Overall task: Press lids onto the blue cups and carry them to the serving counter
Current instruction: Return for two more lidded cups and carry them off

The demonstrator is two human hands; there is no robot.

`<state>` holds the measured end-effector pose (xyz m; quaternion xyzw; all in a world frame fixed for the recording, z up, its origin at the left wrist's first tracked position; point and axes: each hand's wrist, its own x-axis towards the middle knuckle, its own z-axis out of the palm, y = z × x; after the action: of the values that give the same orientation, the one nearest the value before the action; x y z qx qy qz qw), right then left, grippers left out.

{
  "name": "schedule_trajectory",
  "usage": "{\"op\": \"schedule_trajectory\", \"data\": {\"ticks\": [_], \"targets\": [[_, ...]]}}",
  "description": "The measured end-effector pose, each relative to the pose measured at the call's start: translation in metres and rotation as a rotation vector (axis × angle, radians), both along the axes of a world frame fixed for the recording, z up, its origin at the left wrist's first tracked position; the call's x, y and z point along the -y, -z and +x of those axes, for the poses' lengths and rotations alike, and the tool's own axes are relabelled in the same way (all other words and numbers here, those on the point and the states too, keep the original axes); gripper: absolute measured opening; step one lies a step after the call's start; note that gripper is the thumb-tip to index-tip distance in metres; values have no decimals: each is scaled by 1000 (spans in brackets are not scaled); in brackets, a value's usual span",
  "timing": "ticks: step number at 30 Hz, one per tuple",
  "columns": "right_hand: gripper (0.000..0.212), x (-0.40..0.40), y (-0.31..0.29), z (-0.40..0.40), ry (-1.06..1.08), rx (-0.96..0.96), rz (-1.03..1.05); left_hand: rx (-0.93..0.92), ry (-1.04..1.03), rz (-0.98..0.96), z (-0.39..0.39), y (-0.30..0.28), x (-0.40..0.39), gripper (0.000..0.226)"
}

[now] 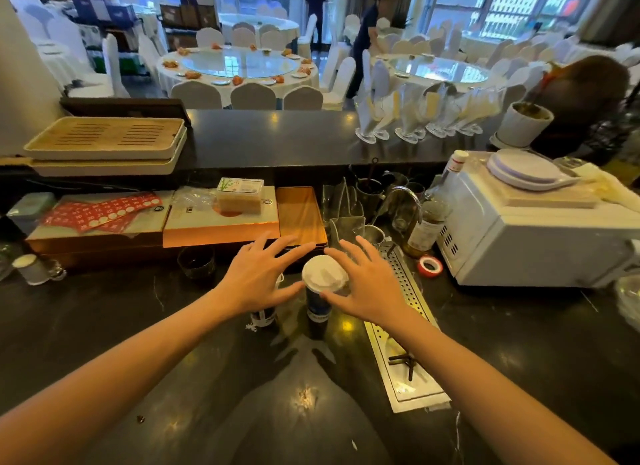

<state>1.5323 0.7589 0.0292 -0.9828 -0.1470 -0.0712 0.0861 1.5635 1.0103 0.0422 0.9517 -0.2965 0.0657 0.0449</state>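
Observation:
A blue cup (pixel 318 309) with a white lid (pixel 324 273) on top stands upright on the dark worktop. My right hand (pixel 367 284) is spread beside it on the right, thumb near the lid's lower edge, fingers straight. A second blue cup (pixel 265 317) stands just left of the first, its top mostly hidden under my left hand (pixel 258 274), which hovers above it with fingers spread. Neither hand grips anything. The raised dark serving counter (pixel 277 135) runs across behind the worktop.
A perforated metal drip tray (pixel 401 326) lies right of the cups. A white appliance (pixel 526 229) with a scale sits at right, red tape (pixel 430 265) before it. Boxes (pixel 221 222) and an orange tray line the back; wooden trays (pixel 104 139) and folded-napkin glasses (pixel 415 118) stand on the counter.

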Motion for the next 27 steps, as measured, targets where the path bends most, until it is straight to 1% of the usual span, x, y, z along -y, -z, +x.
{"op": "schedule_trajectory", "data": {"ticks": [3,7,10,13,18,22,27], "targets": [[81,30,-1,-31,74,93,33,78,81,-63,-11,-7,31,71],[78,71,2,-79,234,159,72,122,204,-110,-30,-9,84,65],[75,99,7,-119,368,165,88,121,287,-124,-47,-4,126,66],[74,124,15,-163,501,154,101,77,398,-161,-69,4,167,64],[72,159,29,-245,706,126,111,-22,553,-91,-112,23,233,64],[72,183,45,-317,887,145,137,-45,692,8,-154,38,281,65],[70,205,63,-404,1115,139,142,-57,879,29,-213,39,338,66]]}}
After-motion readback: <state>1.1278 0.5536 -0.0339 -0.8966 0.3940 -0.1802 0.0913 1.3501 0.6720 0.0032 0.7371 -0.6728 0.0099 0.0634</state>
